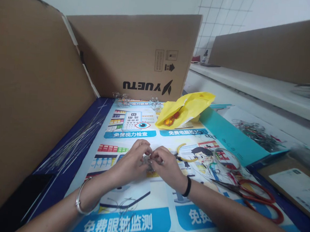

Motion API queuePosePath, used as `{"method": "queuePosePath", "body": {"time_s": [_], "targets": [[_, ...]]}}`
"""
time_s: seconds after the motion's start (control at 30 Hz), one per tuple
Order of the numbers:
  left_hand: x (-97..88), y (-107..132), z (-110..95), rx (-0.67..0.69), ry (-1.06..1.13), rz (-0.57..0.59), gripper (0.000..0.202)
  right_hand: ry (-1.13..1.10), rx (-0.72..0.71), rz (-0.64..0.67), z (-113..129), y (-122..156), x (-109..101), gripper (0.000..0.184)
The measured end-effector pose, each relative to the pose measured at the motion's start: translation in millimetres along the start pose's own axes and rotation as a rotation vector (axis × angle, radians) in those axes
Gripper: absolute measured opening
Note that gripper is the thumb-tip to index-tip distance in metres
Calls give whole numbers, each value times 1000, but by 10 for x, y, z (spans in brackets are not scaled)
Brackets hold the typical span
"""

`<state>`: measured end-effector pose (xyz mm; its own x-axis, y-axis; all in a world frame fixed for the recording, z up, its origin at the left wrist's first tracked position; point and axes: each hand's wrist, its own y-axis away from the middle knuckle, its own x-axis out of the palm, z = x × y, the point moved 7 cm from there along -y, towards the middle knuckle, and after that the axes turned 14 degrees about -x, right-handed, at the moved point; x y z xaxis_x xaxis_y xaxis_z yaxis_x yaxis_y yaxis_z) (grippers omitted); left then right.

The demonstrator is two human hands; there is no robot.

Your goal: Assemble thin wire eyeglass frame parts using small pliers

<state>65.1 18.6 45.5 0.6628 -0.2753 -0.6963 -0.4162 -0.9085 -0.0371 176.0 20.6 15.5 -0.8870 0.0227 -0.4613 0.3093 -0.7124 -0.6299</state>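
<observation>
Head view, 1 camera only. Both hands met over the middle of the worktop (62,184). Left hand (132,160) and right hand (167,168) were fingertip to fingertip, fingers curled shut, the 2 together pinching a small metal piece (148,161). The piece was silvery and mostly hidden by fingers, so its shape could not be told. It sat between the 2 hands, over the printed poster (126,220); whether it touched the poster could not be told.

Silver bangle (81,200) was on the left wrist, black band (187,186) on the right wrist. Bent wire shapes (122,204) lay on the poster between the forearms. Thin wire rods (73,145) were fanned out on the blue worktop at left, beside a tall cardboard panel (26,96). Cardboard box (132,54) stood upright behind the poster, its print upside down. Yellow plastic bag (186,109) lay at the poster's far right, in front of the box. Yellow curved handle (182,150) lay just beyond the right hand. Clear wire loop (226,160) lay near it, further right. Red-handled scissors (255,195) lay right of the right forearm. Teal sheet (228,135) and a heap of wire bits (257,133) were well apart to the right. Dark flat object (19,198) lay at lower left, too dim to identify.
</observation>
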Motion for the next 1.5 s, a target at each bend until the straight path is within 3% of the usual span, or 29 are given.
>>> {"method": "queuePosePath", "body": {"time_s": [0.33,0.63,0.8,1.07,1.27,1.5], "targets": [[42,-61,108,-50,95,-42,35,-58,119,-56,-108,39,-40,10],[20,-120,399,-201,53,-141,31,-69,192,-107,-195,46,-81,4],[94,-124,379,-212,110,-76,24,-64,211,-118,-241,74,-69,4],[14,-218,432,-210,38,-146,28,-70,279,-125,-308,-56,-18,4],[-233,-492,533,-187,-151,-224,33,-56,223,-156,-488,-426,105,4],[-466,-1229,716,-154,-307,-200,20,-8,225,-282,-1009,-905,282,6]]}}
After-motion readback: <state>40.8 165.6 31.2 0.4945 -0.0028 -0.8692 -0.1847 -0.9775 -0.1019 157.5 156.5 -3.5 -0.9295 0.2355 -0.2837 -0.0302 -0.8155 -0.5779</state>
